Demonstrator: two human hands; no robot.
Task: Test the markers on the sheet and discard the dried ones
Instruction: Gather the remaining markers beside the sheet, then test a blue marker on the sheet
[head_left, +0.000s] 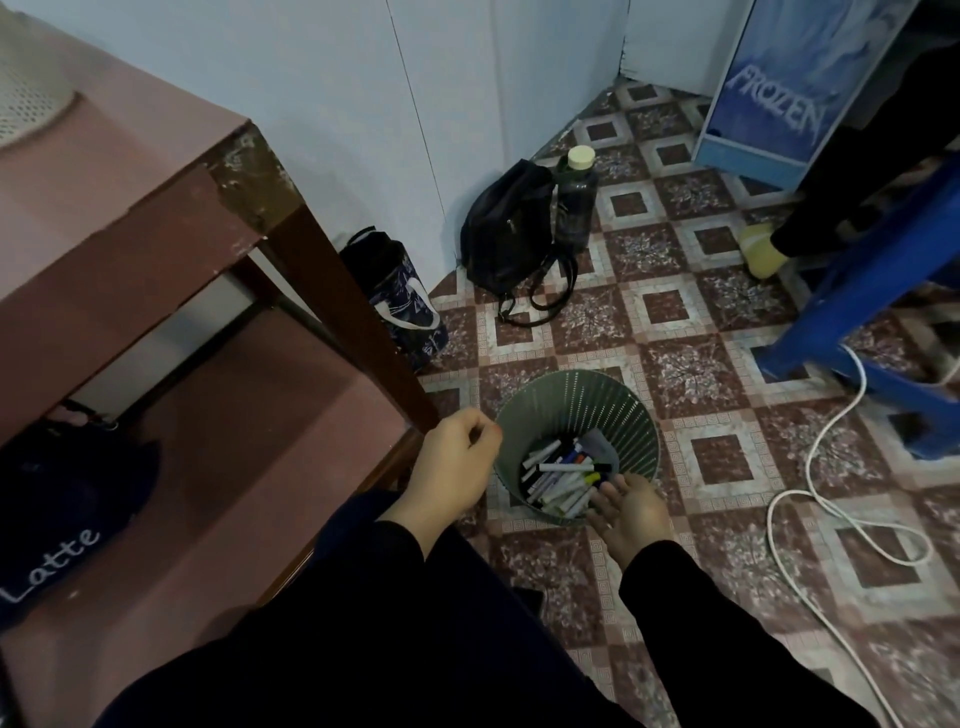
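Discard step, seen from the head camera. Nearest the viewer, two dark sleeves lead to the hands. The right hand (631, 512) lies palm-up with fingers straight and spread, holding nothing, its fingertips over the near rim of the waste bin (641, 415). The left hand (457, 462) hangs just left of the bin, beside the lower edge of the bench (130, 182), fingers loosely curled with nothing visible in them. The markers (566, 478) lie heaped in the bottom of the bin, mostly white barrels with dark, blue and yellow caps. The test sheet is out of view, as are any untested markers. Judged from the empty palm over the bin, a dried marker has been dropped and this round of discarding is complete; the next move calls for turning to the bench top and picking up a fresh marker. Farther off stand a tote bag (410, 306), a black backpack (511, 234) and a bottle (574, 202) against the wall.
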